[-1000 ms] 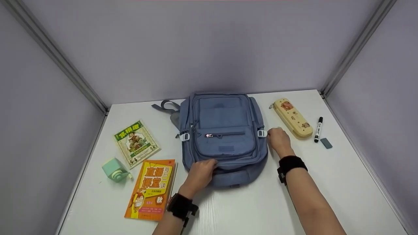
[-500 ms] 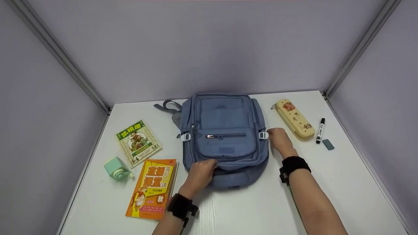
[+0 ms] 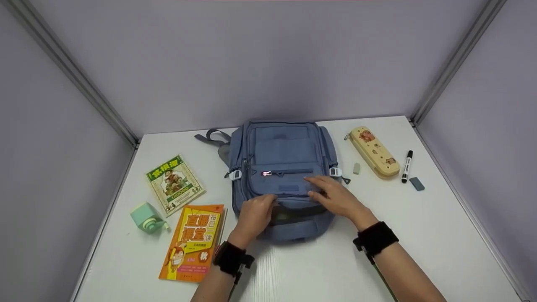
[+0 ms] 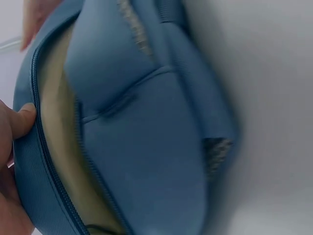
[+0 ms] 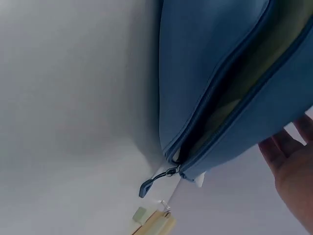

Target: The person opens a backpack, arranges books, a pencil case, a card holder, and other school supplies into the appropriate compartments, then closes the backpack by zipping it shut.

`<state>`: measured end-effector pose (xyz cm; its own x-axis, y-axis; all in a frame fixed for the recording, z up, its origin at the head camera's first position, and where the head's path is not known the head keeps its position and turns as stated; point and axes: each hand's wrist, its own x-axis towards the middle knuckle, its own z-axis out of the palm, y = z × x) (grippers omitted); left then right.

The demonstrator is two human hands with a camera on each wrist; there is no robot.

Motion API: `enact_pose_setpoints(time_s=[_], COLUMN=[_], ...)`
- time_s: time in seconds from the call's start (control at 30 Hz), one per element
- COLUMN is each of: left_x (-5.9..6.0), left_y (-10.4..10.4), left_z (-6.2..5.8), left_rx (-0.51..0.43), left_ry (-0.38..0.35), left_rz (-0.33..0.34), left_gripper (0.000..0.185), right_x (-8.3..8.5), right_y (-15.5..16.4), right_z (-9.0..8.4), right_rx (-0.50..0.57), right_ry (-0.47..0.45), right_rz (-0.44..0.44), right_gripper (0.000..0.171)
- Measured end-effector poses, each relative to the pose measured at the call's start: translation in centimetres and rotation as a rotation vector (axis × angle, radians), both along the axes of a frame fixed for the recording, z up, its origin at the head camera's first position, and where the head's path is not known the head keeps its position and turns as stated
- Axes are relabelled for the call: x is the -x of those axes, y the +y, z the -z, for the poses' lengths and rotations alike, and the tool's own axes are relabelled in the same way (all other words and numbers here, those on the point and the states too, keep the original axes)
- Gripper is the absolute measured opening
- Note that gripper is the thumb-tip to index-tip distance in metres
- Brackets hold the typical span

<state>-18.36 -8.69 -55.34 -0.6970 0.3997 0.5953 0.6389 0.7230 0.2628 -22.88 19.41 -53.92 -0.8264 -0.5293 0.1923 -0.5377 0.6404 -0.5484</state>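
The blue fabric backpack (image 3: 283, 176) is lying flat on the white bench (image 3: 327, 268), long axis running away from both hands. The left hand (image 3: 256, 214) is gripping the near unzipped edge; the right hand (image 3: 333, 197) is resting spread on the flap just beside it.

Orange book (image 3: 192, 242): big yellow and red Chinese characters on the cover, too small to make out surely.
Green book (image 3: 175, 184): Chinese title on a green band, not legible.
Marker (image 3: 406, 166): label unreadable.

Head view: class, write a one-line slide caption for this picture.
Both hands, left hand and right hand, lift the blue backpack flap open on a white table.
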Motion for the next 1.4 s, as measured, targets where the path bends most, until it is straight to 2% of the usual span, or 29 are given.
enact_pose_setpoints(time_s=[0.07, 0.17, 0.43, 0.63, 0.87, 1.0, 1.2, 1.27, 1.4], left_x=[0.3, 0.6, 1.9, 2.8, 4.0, 4.6, 4.8, 4.8, 4.6], left_y=[0.0, 0.2, 0.5, 0.3, -0.1, -0.5, -1.2, -1.4, -2.1], left_z=[-0.5, -1.3, -3.7, -5.1, -6.6, -7.1, -7.0, -6.9, -6.8], left_rx=[-0.006, -0.015, -0.049, -0.108, -0.127, -0.141, -0.187, -0.199, -0.195], left_ry=[0.018, 0.036, 0.054, 0.039, 0.023, 0.022, 0.037, 0.040, 0.046], left_rz=[-0.011, -0.030, -0.087, -0.117, -0.100, -0.088, -0.085, -0.090, -0.125], left_gripper=[0.007, 0.007, 0.006, 0.008, 0.007, 0.007, 0.009, 0.011, 0.015], right_x=[-0.4, -0.5, 0.2, 1.0, 2.3, 3.1, 3.7, 3.8, 4.0], right_y=[-0.3, -0.2, 0.8, 1.2, 1.1, 0.6, -0.8, -1.3, -2.0], right_z=[0.2, 0.7, 1.2, 0.6, -0.8, -1.5, -1.6, -1.6, -1.6], right_rx=[-0.002, 0.020, 0.144, 0.216, 0.186, 0.218, 0.308, 0.320, 0.338], right_ry=[0.019, 0.060, 0.075, 0.123, 0.205, 0.245, 0.421, 0.463, 0.481], right_rz=[-0.052, -0.084, -0.032, -0.044, -0.057, -0.027, 0.024, 0.058, 0.138], right_gripper=[0.055, 0.056, 0.051, 0.046, 0.040, 0.032, 0.019, 0.020, 0.027])
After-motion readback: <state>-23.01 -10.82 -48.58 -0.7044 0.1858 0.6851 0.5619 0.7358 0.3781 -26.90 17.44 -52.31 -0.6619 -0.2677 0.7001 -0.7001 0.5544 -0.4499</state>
